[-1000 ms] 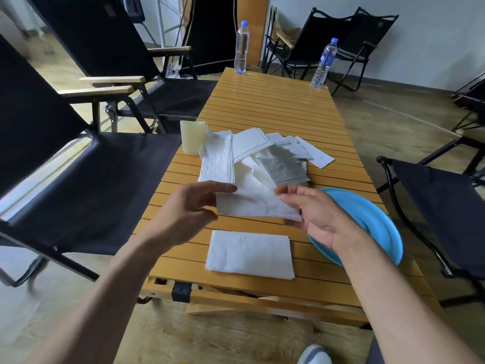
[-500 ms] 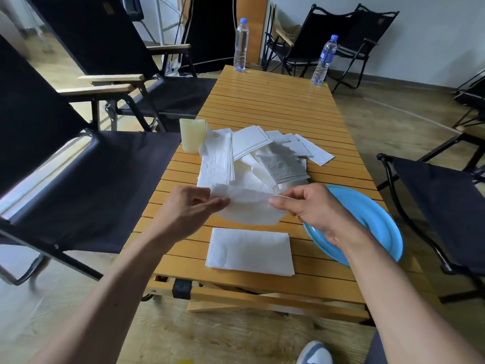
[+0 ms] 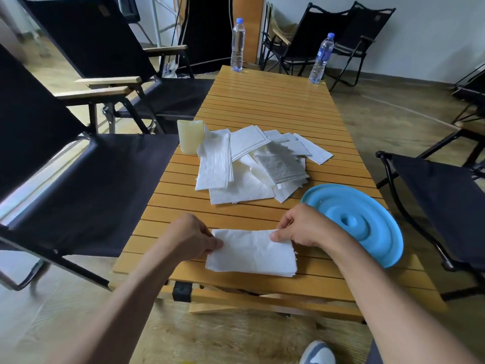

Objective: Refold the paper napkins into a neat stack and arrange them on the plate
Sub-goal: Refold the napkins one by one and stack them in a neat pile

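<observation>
Two hands are busy at the near edge of the wooden table (image 3: 270, 106). Your left hand (image 3: 193, 237) pinches the left edge of one folded napkin (image 3: 252, 245), and your right hand (image 3: 304, 227) pinches its far right corner with thumb and curled fingers. That napkin lies on top of one small neat stack (image 3: 262, 271); the sheets under it are too thin to count. One messy pile (image 3: 249, 164) of white napkins sits in the middle of the table, maybe ten or more, but they cover each other. One blue plate (image 3: 328, 203) sits just right of your right hand, with no napkin on it. One pale yellow cup (image 3: 190, 136) touches the pile's left side. Two water bottles (image 3: 237, 46) stand at the far end. Two black chairs (image 3: 78, 179) stand on your left. One shoe (image 3: 317, 353) shows on the floor.
</observation>
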The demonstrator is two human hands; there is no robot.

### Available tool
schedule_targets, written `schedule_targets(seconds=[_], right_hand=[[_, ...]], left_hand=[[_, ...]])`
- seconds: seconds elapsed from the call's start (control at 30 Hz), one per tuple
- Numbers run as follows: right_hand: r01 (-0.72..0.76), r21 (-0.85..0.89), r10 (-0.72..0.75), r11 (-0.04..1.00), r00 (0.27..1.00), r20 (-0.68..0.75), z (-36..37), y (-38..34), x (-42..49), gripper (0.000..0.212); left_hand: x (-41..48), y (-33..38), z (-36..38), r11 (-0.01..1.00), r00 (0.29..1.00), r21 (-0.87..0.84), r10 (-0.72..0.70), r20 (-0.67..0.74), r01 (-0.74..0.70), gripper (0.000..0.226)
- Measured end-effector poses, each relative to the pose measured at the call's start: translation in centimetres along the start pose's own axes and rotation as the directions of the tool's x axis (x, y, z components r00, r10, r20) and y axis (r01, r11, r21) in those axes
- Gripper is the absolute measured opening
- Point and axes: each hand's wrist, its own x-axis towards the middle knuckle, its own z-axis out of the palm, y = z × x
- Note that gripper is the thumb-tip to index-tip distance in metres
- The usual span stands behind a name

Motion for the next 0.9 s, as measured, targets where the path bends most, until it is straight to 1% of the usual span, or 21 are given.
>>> schedule_targets(seconds=[0.1, 0.17, 0.23, 0.3, 0.33, 0.4, 0.47, 0.53, 0.6, 0.63, 0.7, 0.77, 0.83, 0.87, 0.9], right_hand=[[-0.027, -0.114, 0.02, 0.993, 0.998, -0.06, 0.4, -0.3, -0.4, 0.026], [-0.029, -0.176, 0.006, 0.984, 0.992, -0.13, 0.3, -0.8, -0.7, 0.031], [0.005, -0.191, -0.047, 0.982, 0.975, -0.219, 0.3, -1.5, -0.6, 0.037], [0.117, -0.143, -0.158, 0.983, 0.932, -0.325, 0.3, -2.7, 0.0, 0.031], [0.196, -0.133, -0.233, 0.971, 0.896, -0.379, 0.4, -3.5, 0.5, 0.025], [0.334, -0.209, -0.393, 0.919, 0.811, -0.433, 1.1, -5.4, 2.4, 0.013], [0.408, -0.35, -0.528, 0.843, 0.749, -0.401, 2.0, -7.4, 4.6, 0.021], [0.458, -0.474, -0.63, 0.752, 0.71, -0.314, 3.1, -8.9, 6.7, 0.033], [0.474, -0.571, -0.683, 0.671, 0.694, -0.226, 4.0, -9.7, 8.4, 0.042], [0.469, -0.605, -0.69, 0.644, 0.698, -0.193, 4.3, -10.0, 9.1, 0.042], [0.443, -0.636, -0.684, 0.631, 0.706, -0.186, 4.8, -10.3, 10.0, 0.035], [0.437, -0.581, -0.675, 0.686, 0.679, -0.287, 4.9, -10.5, 10.3, 0.028], [0.477, -0.426, -0.635, 0.769, 0.65, -0.419, 4.7, -10.7, 9.7, 0.025], [0.498, -0.331, -0.598, 0.802, 0.652, -0.467, 4.4, -10.7, 9.2, 0.023], [0.511, -0.231, -0.552, 0.828, 0.67, -0.496, 4.1, -10.6, 8.7, 0.021]], left_hand=[[0.5, -0.2, 0.5, 0.996, 0.998, 0.084, 0.013, -0.062, -0.008, 0.025], [0.7, -0.2, 0.7, 0.992, 0.995, 0.125, 0.023, -0.101, -0.01, 0.024], [0.8, -0.1, 0.7, 0.995, 0.987, 0.099, 0.043, -0.157, -0.028, 0.026], [0.7, 0.3, 0.5, 0.996, 0.97, 0.037, 0.084, -0.227, -0.077, 0.029], [0.6, 0.6, 0.5, 0.993, 0.957, 0.033, 0.12, -0.263, -0.115, 0.029], [0.4, 1.0, 0.3, 0.983, 0.924, 0.067, 0.184, -0.335, -0.172, 0.025], [0.1, 1.3, 0.2, 0.98, 0.903, 0.084, 0.201, -0.381, -0.183, 0.022], [0.0, 1.2, -0.1, 0.987, 0.903, 0.057, 0.162, -0.398, -0.152, 0.022], [0.1, 0.9, -0.5, 0.992, 0.905, 0.034, 0.122, -0.408, -0.118, 0.023], [0.1, 0.7, -0.8, 0.994, 0.903, 0.03, 0.112, -0.414, -0.109, 0.023], [0.2, 0.4, -1.1, 0.995, 0.899, 0.012, 0.096, -0.427, -0.101, 0.023], [0.3, 0.2, -1.4, 0.994, 0.891, 0.0, 0.095, -0.443, -0.106, 0.024], [0.2, 0.0, -1.8, 0.993, 0.875, -0.006, 0.1, -0.474, -0.118, 0.028], [0.2, 0.0, -2.0, 0.992, 0.863, -0.018, 0.102, -0.495, -0.128, 0.031], [0.2, -0.1, -2.1, 0.989, 0.851, -0.039, 0.1, -0.515, -0.14, 0.035]])
